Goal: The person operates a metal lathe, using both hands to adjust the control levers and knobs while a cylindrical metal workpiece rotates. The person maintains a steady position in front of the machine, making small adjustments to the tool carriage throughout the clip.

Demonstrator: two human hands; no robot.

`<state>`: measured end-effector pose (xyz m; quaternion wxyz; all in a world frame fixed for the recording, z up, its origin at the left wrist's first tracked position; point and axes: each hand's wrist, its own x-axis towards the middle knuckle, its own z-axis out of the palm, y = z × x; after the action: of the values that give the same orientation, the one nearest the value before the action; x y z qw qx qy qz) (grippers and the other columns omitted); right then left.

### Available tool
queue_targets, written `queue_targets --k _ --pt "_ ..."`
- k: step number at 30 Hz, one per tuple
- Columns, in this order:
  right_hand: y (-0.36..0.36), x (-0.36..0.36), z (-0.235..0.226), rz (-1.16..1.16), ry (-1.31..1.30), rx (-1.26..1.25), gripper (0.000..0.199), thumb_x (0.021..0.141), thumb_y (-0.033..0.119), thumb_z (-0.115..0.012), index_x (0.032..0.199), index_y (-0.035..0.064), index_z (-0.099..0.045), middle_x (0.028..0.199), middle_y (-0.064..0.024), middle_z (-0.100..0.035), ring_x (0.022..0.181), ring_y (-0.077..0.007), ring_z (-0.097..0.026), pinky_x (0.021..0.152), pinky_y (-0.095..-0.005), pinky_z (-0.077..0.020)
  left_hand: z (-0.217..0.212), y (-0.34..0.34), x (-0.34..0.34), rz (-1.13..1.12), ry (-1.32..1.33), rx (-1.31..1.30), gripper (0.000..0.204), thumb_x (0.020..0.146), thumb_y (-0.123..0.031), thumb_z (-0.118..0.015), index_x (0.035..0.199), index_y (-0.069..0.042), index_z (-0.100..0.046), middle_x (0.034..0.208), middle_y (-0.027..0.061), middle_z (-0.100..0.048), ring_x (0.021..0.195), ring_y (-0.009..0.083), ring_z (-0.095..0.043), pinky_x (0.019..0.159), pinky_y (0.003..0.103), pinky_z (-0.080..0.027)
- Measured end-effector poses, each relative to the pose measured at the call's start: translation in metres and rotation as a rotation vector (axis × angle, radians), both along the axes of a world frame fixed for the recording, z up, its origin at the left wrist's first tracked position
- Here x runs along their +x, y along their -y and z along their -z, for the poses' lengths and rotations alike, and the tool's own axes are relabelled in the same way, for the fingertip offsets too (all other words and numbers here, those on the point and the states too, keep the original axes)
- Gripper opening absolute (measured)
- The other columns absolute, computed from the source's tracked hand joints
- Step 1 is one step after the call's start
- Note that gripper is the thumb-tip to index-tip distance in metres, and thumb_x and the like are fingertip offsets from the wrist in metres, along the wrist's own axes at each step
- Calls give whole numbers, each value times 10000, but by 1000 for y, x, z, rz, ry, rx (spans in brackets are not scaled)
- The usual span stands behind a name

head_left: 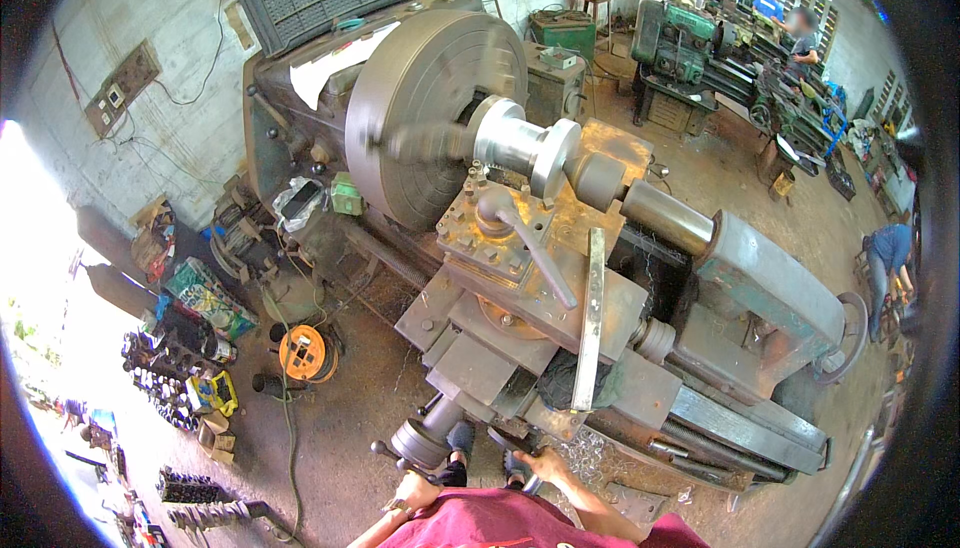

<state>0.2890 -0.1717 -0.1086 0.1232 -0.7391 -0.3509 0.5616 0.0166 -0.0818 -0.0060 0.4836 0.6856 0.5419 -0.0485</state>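
A large lathe chuck (420, 113) is blurred in rotation and holds a shiny metal cylinder with a flange (512, 140). The tailstock centre (598, 180) meets its right end. Just left of the workpiece stands the tool post (497, 223), with a long clamping lever (540, 260). My left hand (416, 491) is closed on a handle of the cross-slide handwheel (424, 440), low in front of me. To its right, my right hand (545, 466) is closed around a dark hand lever (509, 439) below the carriage. Some of its fingers are hidden.
A flat metal bar (592, 318) lies across the carriage beside a dark cloth (570, 380). Metal shavings (595, 453) litter the floor. An orange cable reel (308, 353) stands at left. Farther right are a green lathe (680, 48) and several people, one bending (888, 258).
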Motion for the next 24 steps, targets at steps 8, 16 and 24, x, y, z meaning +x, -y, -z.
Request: queue_targets --k 8,16,24 --pt "-7 1 -32 7 12 -61 712 850 677 -616 1331 152 -603 1099 -250 -698 1027 -389 -682 886 -447 -523 6 0 -3 32 10 -2 640 891 -469 -609 1374 -63 -500 1322 199 -582 1257 364 -535 1042 431 -425" --pt "-6 -3 -6 -11 51 -114 768 830 699 -620 1278 75 -635 1143 -265 -682 1093 -403 -656 919 -455 -514 13 -3 -9 58 29 0 666 883 -456 -623 1402 -66 -477 1359 203 -558 1288 361 -513 1059 429 -415" --pt "-9 -4 -17 16 59 -160 809 810 731 -617 1170 10 -687 1087 -281 -692 1056 -415 -667 905 -455 -511 22 -1 -16 91 44 -11 695 875 -443 -637 1431 -68 -453 1396 207 -533 1318 359 -492 1076 426 -405"
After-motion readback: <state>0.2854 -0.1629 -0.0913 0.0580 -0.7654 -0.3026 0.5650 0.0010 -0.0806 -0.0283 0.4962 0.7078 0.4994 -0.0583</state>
